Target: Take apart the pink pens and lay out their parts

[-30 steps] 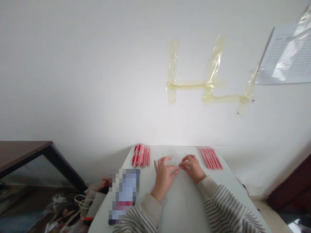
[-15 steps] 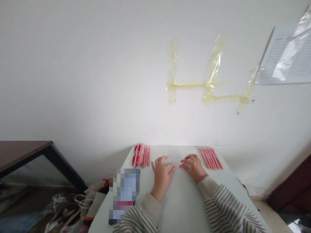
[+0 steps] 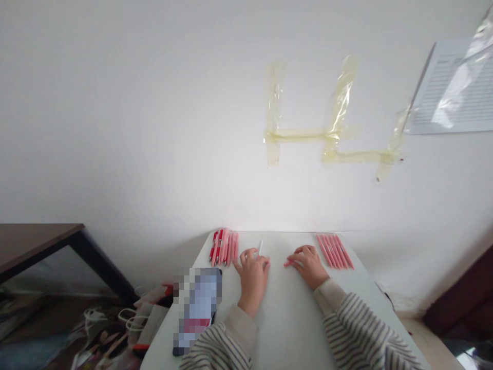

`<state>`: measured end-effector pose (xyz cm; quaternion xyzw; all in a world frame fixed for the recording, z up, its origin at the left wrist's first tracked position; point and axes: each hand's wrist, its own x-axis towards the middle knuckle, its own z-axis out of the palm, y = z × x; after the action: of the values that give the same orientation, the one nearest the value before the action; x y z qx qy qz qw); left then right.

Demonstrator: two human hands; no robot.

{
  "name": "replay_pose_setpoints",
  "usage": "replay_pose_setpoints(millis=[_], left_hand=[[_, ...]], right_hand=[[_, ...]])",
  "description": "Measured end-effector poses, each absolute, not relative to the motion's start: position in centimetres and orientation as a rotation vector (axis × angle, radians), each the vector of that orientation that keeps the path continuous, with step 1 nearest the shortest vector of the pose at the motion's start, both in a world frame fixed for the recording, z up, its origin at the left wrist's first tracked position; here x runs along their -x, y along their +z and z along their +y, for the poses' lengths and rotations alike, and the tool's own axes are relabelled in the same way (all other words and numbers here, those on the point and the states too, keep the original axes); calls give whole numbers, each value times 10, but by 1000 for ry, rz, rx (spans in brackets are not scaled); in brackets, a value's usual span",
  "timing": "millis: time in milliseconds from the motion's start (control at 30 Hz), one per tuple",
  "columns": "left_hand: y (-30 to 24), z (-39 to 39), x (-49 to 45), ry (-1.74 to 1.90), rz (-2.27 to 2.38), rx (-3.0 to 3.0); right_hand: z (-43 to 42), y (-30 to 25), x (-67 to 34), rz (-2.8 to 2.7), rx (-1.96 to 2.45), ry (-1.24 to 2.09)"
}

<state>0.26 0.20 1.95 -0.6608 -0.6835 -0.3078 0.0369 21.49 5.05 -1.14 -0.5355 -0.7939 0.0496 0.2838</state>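
My left hand (image 3: 253, 281) is over the middle of the white table (image 3: 285, 329), thumb and fingers drawn together. A small pale-pink bit shows at its thumb tip, too small to name. Just beyond its fingers a thin white stick (image 3: 261, 247) lies on the table, its near end by the fingertips. My right hand (image 3: 309, 268) rests to the right, pinching a short pink pen part (image 3: 287, 263) between thumb and fingers. The two hands are apart. A row of pink pens (image 3: 334, 252) lies right of my right hand; red and pink pens (image 3: 224, 247) lie left of my left hand.
A phone (image 3: 200, 308) with a blurred screen lies at the table's left edge. The white wall (image 3: 154, 128) stands behind the table. Bags and cables (image 3: 115, 329) fill the floor at left, below a dark wooden table (image 3: 38, 241).
My left hand has shifted a little left, away from my right hand, and more of the white stick shows. My right hand has barely moved, still pinching the pink part.
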Motion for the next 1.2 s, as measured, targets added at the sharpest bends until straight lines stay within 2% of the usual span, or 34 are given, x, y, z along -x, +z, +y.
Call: replay_pose_setpoints(millis=[967, 1200], left_hand=[[20, 1, -3, -933, -2121, 2036], [21, 0, -5, -1039, -2111, 2167]], right_hand=[[56, -12, -230, -2115, 1394, 140], [58, -14, -228, -2115, 1395, 134]])
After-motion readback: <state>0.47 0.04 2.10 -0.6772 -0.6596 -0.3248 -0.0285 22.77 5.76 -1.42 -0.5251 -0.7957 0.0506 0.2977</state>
